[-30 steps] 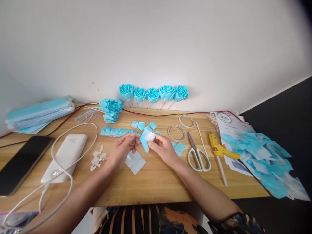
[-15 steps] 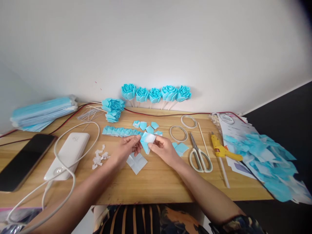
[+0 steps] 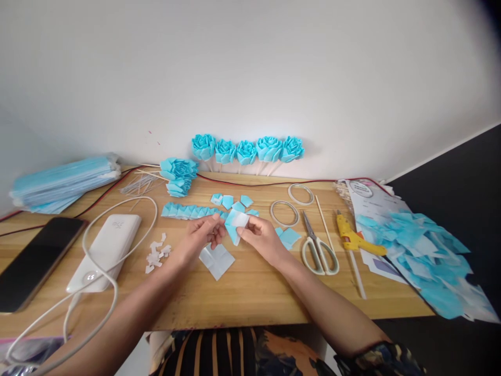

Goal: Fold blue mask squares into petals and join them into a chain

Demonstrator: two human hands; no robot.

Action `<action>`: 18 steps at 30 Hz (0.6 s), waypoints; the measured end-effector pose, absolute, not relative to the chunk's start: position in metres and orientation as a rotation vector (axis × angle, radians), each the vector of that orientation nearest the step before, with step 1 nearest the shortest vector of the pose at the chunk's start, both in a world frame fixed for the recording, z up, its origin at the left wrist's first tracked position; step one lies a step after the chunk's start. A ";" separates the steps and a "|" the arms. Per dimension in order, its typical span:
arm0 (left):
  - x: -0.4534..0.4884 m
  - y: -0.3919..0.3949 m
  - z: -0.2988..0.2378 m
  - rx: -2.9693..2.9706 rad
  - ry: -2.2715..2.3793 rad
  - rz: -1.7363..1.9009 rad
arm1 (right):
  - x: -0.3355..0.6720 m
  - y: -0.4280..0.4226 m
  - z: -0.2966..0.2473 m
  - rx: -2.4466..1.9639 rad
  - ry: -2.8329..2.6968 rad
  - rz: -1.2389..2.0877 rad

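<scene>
A folded piece of blue-and-white paper-like sheet (image 3: 237,223) is pinched between the thumb and fingers of my right hand (image 3: 260,237). Just beyond its left edge is my left hand (image 3: 203,232), fingertips pressed together; what they hold, if anything, is too small to make out. Beneath the hands a pale creased square (image 3: 217,262) lies on the table. Behind them runs a row of overlapping folded blue pieces (image 3: 183,211), partly covered by my left hand. Several loose folded pieces (image 3: 227,201) lie behind the held one.
Blue paper-like roses (image 3: 246,152) lean on the wall, more (image 3: 180,175) lying left. To the right are tape rolls (image 3: 285,213), scissors (image 3: 319,250), a stick (image 3: 324,222), a yellow glue gun (image 3: 354,237) and blue scraps (image 3: 422,250). White bits (image 3: 157,253), a power bank (image 3: 107,250) and a phone (image 3: 39,261) sit left.
My left fingertips have drawn slightly left, away from the folded piece's edge. The right hand still holds the piece. The whole view has shifted a little.
</scene>
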State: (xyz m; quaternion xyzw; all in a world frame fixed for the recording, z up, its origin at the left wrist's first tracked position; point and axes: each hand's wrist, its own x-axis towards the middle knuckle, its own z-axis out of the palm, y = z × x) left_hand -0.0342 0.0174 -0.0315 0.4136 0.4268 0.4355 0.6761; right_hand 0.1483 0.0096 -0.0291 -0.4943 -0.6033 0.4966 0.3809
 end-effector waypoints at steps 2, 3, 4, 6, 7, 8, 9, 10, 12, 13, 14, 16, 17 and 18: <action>-0.034 0.017 -0.030 1.015 0.965 0.915 | 0.148 0.009 -0.028 -1.259 -1.521 1.273; -0.034 0.017 -0.030 1.063 0.975 0.885 | 0.148 0.009 -0.027 -1.258 -1.516 1.274; -0.034 0.017 -0.029 1.106 0.988 0.862 | 0.148 0.009 -0.027 -1.256 -1.517 1.276; -0.033 0.016 -0.028 1.154 1.013 0.846 | 0.148 0.008 -0.026 -1.249 -1.523 1.277; -0.033 0.016 -0.028 1.164 1.022 0.843 | 0.148 0.008 -0.025 -1.247 -1.526 1.276; -0.033 0.016 -0.028 1.166 1.028 0.845 | 0.149 0.008 -0.024 -1.245 -1.529 1.279; -0.033 0.016 -0.028 1.166 1.033 0.847 | 0.149 0.008 -0.023 -1.245 -1.531 1.281; -0.033 0.016 -0.028 1.166 1.038 0.851 | 0.149 0.008 -0.022 -1.244 -1.533 1.281; -0.033 0.016 -0.027 1.165 1.043 0.859 | 0.150 0.008 -0.020 -1.232 -1.536 1.280; -0.033 0.016 -0.027 1.162 1.046 0.862 | 0.151 0.009 -0.019 -1.226 -1.537 1.277; -0.033 0.016 -0.027 1.160 1.046 0.861 | 0.151 0.009 -0.018 -1.223 -1.536 1.270; -0.033 0.016 -0.027 1.159 1.044 0.858 | 0.151 0.009 -0.018 -1.226 -1.531 1.254; -0.033 0.016 -0.027 1.160 1.044 0.859 | 0.151 0.009 -0.019 -1.235 -1.528 1.246; -0.033 0.016 -0.027 1.163 1.044 0.860 | 0.151 0.009 -0.019 -1.245 -1.527 1.238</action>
